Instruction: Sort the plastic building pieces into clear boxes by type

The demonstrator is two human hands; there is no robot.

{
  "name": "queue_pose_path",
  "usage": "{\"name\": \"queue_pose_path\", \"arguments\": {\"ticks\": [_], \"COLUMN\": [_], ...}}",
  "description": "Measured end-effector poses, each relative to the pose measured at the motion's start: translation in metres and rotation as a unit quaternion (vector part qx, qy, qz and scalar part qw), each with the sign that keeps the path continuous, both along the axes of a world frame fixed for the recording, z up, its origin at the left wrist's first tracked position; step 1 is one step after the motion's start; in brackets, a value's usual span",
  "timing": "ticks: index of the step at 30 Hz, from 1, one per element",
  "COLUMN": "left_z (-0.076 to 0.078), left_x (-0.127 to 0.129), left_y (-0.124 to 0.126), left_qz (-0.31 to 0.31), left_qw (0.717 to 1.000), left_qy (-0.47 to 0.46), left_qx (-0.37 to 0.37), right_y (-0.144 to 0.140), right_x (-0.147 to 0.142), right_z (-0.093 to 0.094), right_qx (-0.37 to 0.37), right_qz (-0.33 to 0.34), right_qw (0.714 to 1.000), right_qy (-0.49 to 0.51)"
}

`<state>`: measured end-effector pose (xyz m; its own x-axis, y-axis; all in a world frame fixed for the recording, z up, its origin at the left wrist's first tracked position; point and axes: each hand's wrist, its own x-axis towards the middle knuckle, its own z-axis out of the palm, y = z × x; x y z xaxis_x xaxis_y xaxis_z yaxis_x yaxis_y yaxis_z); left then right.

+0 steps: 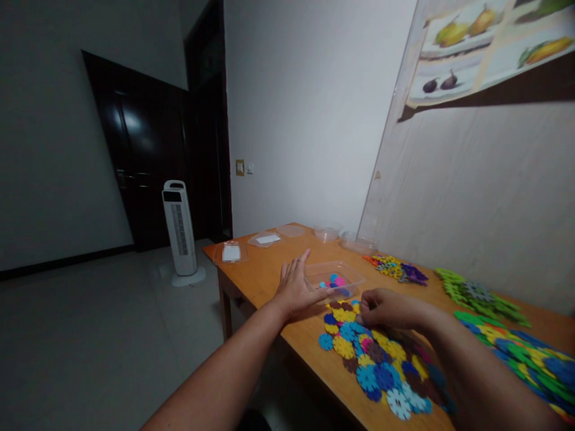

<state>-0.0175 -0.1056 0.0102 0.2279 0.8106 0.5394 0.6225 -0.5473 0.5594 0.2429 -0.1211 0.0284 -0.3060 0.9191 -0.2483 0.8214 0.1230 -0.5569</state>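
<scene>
My left hand lies flat and open on the wooden table, its thumb against the near side of a clear plastic tray that holds a few blue and pink snowflake discs. My right hand hovers with fingers curled over a loose pile of coloured snowflake discs in yellow, blue, brown and pink. Its fingertips pinch at the far edge of the pile near a yellow disc; whether a disc is held I cannot tell.
More disc piles lie along the wall: a mixed one, a green one, a blue-green one. Several clear lids and tubs sit at the table's far end. A white tower fan stands on the floor by a dark door.
</scene>
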Motion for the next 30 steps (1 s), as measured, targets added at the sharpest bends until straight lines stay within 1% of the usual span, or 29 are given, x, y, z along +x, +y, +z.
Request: {"name": "queue_pose_path", "arguments": {"ticks": [3,7,11,14,16,19,21,22,23,26,28,30], "left_z": [0.001,-0.002,-0.007,-0.008,-0.007,-0.007,-0.006,-0.006,-0.005,-0.005,-0.005,-0.005], "left_x": [0.0,0.0,0.0,0.0,0.0,0.001,0.001,0.001,0.001,0.0,0.0,0.0], "left_y": [-0.002,-0.001,0.002,0.003,0.002,0.001,0.0,0.0,0.0,-0.001,0.0,0.001], "left_qz": [0.01,0.0,-0.014,-0.025,-0.032,-0.036,-0.033,-0.033,-0.033,-0.039,-0.04,-0.041], "left_qw": [1.0,1.0,0.999,0.997,0.997,0.996,0.997,0.997,0.997,0.997,0.997,0.997], "left_qy": [-0.006,-0.019,-0.037,-0.052,-0.055,-0.049,-0.044,-0.041,-0.038,-0.029,-0.027,-0.026], "left_qx": [0.003,0.01,0.03,0.046,0.052,0.058,0.059,0.058,0.058,0.063,0.066,0.068], "right_y": [-0.001,-0.003,-0.006,-0.01,-0.012,-0.015,-0.015,-0.015,-0.015,-0.015,-0.014,-0.012], "right_x": [-0.002,-0.004,0.0,0.002,-0.001,-0.01,-0.014,-0.015,-0.015,-0.01,-0.005,-0.002], "right_z": [0.0,0.003,0.015,0.027,0.034,0.041,0.043,0.043,0.043,0.04,0.036,0.031], "right_qx": [-0.007,0.004,-0.024,-0.012,0.017,0.063,0.074,0.073,0.068,0.043,0.036,0.03], "right_qz": [-0.001,-0.011,-0.01,-0.024,-0.04,-0.081,-0.11,-0.113,-0.109,-0.065,-0.039,-0.027], "right_qw": [1.0,1.0,0.998,0.994,0.985,0.951,0.935,0.937,0.947,0.983,0.994,0.998], "right_qy": [-0.002,0.007,0.051,0.105,0.168,0.29,0.33,0.321,0.294,0.167,0.097,0.05]}}
